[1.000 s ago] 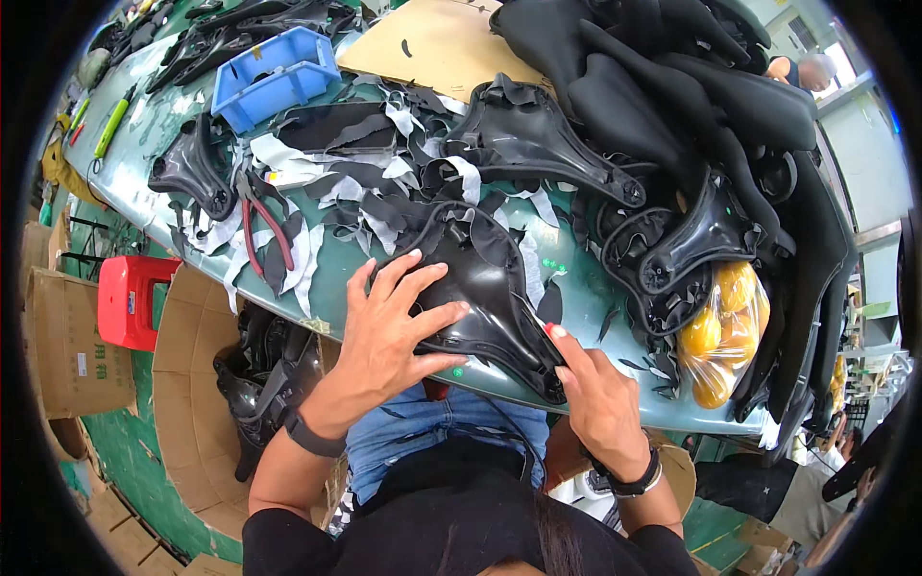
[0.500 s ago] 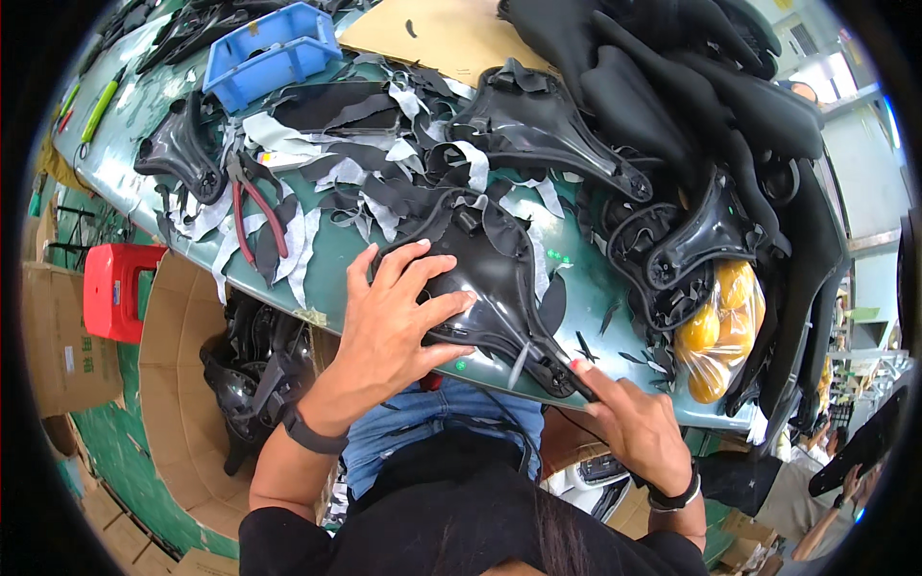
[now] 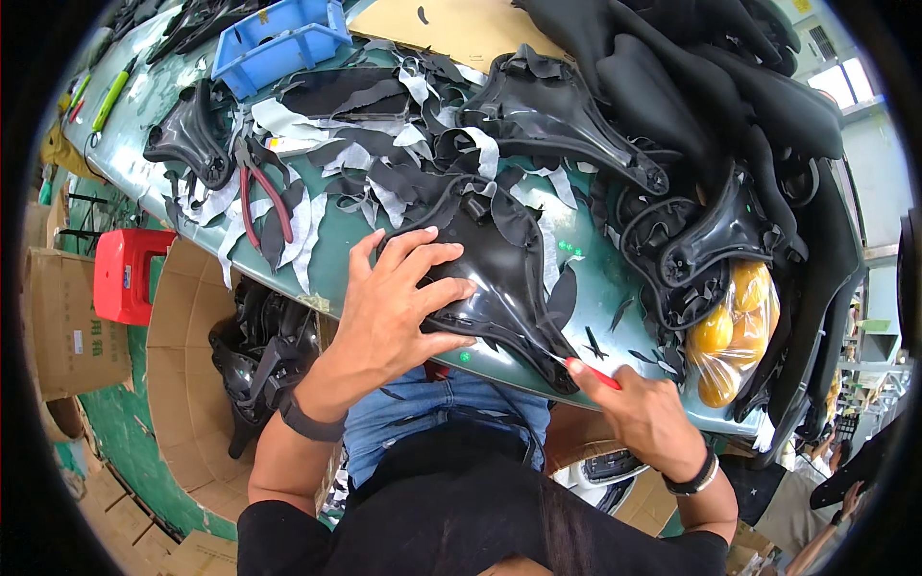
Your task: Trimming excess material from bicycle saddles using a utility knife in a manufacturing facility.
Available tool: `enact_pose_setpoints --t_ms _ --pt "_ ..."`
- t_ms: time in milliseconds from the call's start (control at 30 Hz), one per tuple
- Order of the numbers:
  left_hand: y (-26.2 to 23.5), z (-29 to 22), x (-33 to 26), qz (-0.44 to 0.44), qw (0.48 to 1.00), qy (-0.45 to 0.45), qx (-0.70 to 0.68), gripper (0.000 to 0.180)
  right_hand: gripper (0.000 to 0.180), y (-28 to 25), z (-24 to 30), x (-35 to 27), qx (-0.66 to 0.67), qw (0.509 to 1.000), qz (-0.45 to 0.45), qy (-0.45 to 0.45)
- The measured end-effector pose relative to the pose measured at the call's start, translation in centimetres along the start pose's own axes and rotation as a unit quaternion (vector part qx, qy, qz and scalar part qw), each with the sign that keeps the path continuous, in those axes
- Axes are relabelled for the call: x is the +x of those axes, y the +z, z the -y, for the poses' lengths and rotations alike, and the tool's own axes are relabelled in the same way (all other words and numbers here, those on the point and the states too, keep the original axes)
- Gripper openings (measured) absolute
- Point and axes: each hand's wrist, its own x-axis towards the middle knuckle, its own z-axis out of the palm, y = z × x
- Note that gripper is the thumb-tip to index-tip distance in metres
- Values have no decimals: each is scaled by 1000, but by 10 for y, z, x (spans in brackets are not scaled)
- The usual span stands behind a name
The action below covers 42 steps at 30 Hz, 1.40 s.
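A black bicycle saddle (image 3: pixel 495 274) lies underside up on the table's near edge, its narrow nose toward my right hand. My left hand (image 3: pixel 389 302) rests on its wide end, fingers spread and pressed against the shell, thumb along the near rim. In my closed right hand (image 3: pixel 648 413) is a red-handled knife (image 3: pixel 595 372). Its thin blade reaches the rim near the saddle's nose; whether it touches is too small to tell. Black and grey fabric scraps (image 3: pixel 384 182) lie just beyond the wide end.
Red-handled pliers (image 3: pixel 261 197) lie among scraps at left, near a blue bin (image 3: pixel 279 48). More saddles (image 3: pixel 562 120) and a heap of black covers (image 3: pixel 672 96) occupy the far right. A bag of yellow fruit-like items (image 3: pixel 735 331) stands at right. An open cardboard box (image 3: pixel 192 384) holds saddle parts below left.
My right hand has drawn slightly right, and the red knife handle now shows plainly. A pale sliver beside the saddle's nose is no longer seen. The left hand stays put; the view shifted slightly.
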Motion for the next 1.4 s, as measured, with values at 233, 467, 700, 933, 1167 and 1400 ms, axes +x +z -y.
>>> enact_pose_setpoints --t_ms 233,467,700,933,1167,1400 --pt "4 -21 -15 -191 974 -98 -69 60 53 20 -16 -14 469 828 -276 134" --pt "20 -90 -29 180 830 -173 -499 65 47 62 42 37 787 603 -132 -1" --pt "25 -64 -64 -24 794 -431 -428 48 32 45 -5 28 453 851 -228 136" --pt "28 -12 -18 -109 906 -314 -263 70 41 58 33 29 653 754 -65 31" --pt "-46 8 41 209 972 88 -60 40 41 53 7 48 586 741 -294 149" --pt "14 -62 22 -13 988 -112 107 32 40 61 13 64 532 813 -191 140"
